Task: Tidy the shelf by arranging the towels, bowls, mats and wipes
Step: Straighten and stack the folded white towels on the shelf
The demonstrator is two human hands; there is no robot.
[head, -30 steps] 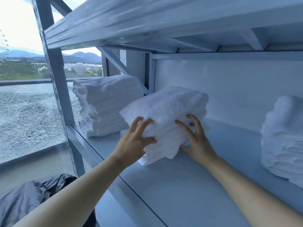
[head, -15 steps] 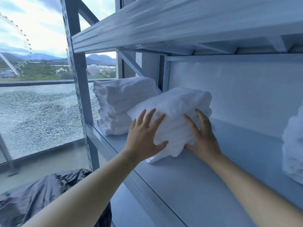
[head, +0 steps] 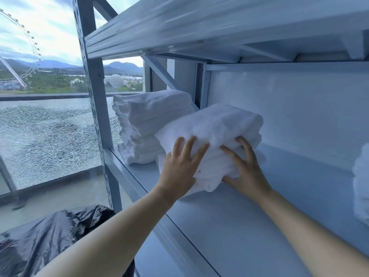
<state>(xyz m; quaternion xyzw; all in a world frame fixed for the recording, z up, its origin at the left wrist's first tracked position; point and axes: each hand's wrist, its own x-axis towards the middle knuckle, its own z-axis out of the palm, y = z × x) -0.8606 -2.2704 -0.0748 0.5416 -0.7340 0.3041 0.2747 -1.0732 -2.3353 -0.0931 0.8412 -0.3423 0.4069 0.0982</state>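
A folded bundle of white towels [head: 211, 132] is steadied on the middle shelf board [head: 259, 216], just to the right of the taller towel stack [head: 147, 120] at the shelf's window end; whether the two touch cannot be told. The bundle sits tilted, its near corner sagging over the board. The left hand [head: 179, 168] is laid flat on its front face with fingers spread wide, while the right hand [head: 247, 172] is pressed against its right side, fingers splayed and slightly bent into the folds. Nothing is pinched. The bundle appears to be squared and nudged towards the taller stack so that the towels are grouped. Well to the right of that stack, another towel pile [head: 361, 188] is cut off by the frame edge. Below and left of the stack, a black plastic bag [head: 56, 232] lies beside cracked window glass [head: 46, 132].
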